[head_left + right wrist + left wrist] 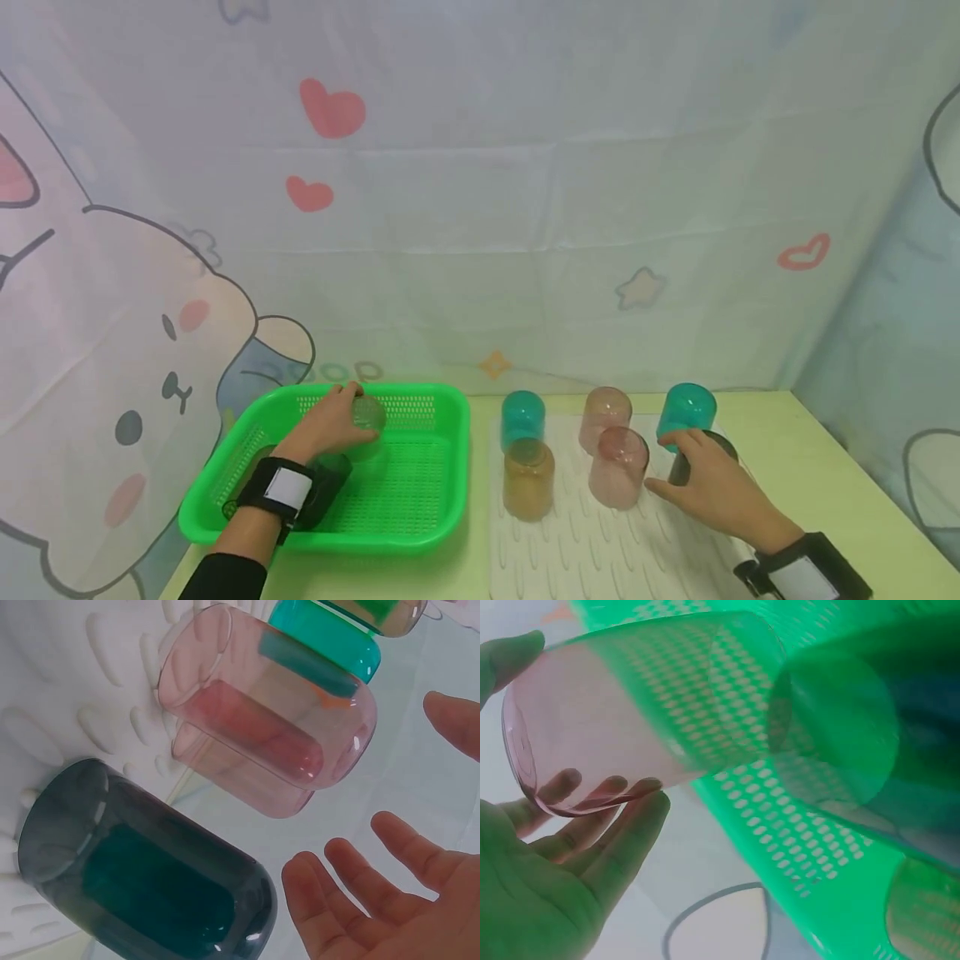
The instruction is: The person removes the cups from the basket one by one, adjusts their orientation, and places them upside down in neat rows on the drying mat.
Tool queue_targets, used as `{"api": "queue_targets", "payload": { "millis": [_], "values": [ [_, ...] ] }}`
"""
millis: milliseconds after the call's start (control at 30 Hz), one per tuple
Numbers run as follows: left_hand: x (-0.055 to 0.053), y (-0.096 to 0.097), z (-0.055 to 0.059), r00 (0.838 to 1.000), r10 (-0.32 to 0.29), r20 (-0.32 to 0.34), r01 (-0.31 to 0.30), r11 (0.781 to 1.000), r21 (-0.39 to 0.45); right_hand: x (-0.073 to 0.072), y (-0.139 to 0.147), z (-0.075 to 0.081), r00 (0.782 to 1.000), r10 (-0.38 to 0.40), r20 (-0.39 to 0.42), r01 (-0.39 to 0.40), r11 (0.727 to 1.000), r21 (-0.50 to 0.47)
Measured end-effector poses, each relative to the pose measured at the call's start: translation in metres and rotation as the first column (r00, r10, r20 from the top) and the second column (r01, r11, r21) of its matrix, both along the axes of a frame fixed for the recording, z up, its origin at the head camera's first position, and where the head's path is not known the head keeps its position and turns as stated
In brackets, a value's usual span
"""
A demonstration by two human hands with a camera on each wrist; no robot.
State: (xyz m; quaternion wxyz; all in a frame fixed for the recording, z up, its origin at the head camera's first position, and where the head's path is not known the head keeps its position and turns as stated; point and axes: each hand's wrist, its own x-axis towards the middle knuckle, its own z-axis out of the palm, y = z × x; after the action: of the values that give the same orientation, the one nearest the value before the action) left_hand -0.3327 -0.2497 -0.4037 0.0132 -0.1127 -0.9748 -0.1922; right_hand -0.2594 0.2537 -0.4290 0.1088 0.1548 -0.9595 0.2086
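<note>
My left hand point(330, 427) grips a pale pink drinking glass point(577, 727) over the green basket point(459, 475), thumb on one side and fingers on the other. Below that hand, a dark glass point(327, 492) lies in the basket; an amber glass point(930, 915) shows beside it in the left wrist view. On the white ridged mat point(570, 558), a dark grey glass point(150, 862) stands upside down. My right hand point(712, 492) is beside it, fingers spread and holding nothing; the right wrist view shows a gap between fingertips and glass.
Also upside down on the mat are two teal glasses, one at the left point(523, 417) and one at the right point(688, 407), two pink glasses point(618, 479) between them, and an amber glass point(528, 487) in front. A printed cloth point(465, 208) hangs behind the yellow-green table point(832, 500).
</note>
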Motion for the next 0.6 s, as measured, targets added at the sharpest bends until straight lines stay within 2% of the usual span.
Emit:
{"api": "queue_targets", "payload": {
  "millis": [167, 333, 467, 600],
  "values": [
    [0.022, 0.002, 0.01, 0.998, -0.012, -0.064, 0.022, 0.989, 0.148, 0.001, -0.002, 0.001, 1.0, 0.0, 0.015, 0.0, 1.0, 0.022],
    [0.042, 0.012, 0.016, 0.999, -0.019, -0.05, 0.032, 0.96, 0.279, 0.003, -0.004, 0.003, 1.0, 0.002, 0.03, -0.003, 0.999, 0.038],
    [0.057, 0.023, 0.021, 0.999, -0.032, -0.026, 0.04, 0.922, 0.385, 0.005, -0.007, 0.006, 0.999, 0.013, 0.033, -0.015, 0.999, 0.046],
    [0.071, 0.037, 0.023, 0.999, -0.038, -0.021, 0.044, 0.862, 0.506, 0.004, -0.008, 0.009, 0.998, 0.029, 0.047, -0.032, 0.998, 0.06]
  ]
}}
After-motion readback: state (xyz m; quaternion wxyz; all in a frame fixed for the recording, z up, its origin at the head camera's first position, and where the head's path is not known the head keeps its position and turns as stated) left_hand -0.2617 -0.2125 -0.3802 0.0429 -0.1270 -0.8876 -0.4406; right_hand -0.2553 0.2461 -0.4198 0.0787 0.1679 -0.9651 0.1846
